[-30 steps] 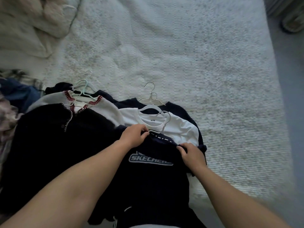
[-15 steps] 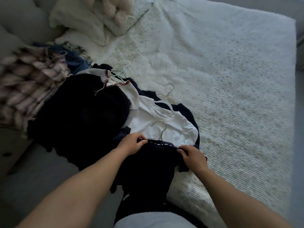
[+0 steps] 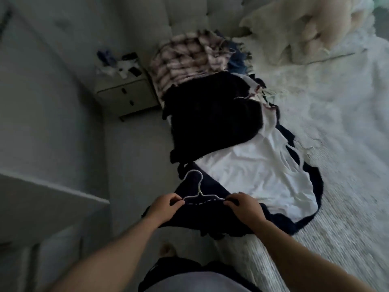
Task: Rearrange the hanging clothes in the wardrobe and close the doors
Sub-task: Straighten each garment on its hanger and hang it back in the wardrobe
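Both hands pinch the shoulders of a navy T-shirt [image 3: 202,216] on its white hanger [image 3: 199,191], left hand [image 3: 165,208] at nine o'clock, right hand [image 3: 245,207] at three, hook toward twelve, over the bed [image 3: 336,207] edge.

Soft matt cloth throughout, with one smooth hanger.

The thin white hanger [image 3: 196,191] looks smooth, likely plastic, on a dark navy matt cloth top [image 3: 202,218]. The plain white cloth T-shirt [image 3: 248,175] is smooth, the pink-and-grey checked shirt [image 3: 185,62] woven, the white ribbed bedspread [image 3: 336,218] rough, the cream fluffy pillow [image 3: 305,28] furry.
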